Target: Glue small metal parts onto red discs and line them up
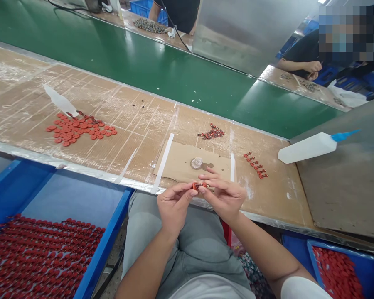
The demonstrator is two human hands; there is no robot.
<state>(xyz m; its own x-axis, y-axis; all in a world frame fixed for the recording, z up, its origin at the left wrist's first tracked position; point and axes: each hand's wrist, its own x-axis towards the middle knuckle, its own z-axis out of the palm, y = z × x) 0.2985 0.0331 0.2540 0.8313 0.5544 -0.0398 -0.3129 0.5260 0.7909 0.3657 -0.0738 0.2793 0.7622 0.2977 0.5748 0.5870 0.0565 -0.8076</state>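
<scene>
My left hand (173,205) pinches a small red disc (195,186) at the front edge of the bench. Close against it, my right hand (227,197) has its thumb and a finger on a small red-and-black part (203,185), which seems to touch the disc. Fingertips partly cover both pieces. Just beyond my hands, a small clear cup (196,162) stands on a taped cardboard sheet (177,160) with a wet stain beside it. A pile of red-and-black parts (212,132) lies behind the sheet. To its right is a slanting row of joined red pieces (256,166).
Loose red discs (70,131) lie at left near a white bottle (60,101). A blue-tipped white bottle (308,148) lies by the metal panel at right. Blue trays (112,220) of red pieces flank my legs. Beyond the green belt (137,62) are other people.
</scene>
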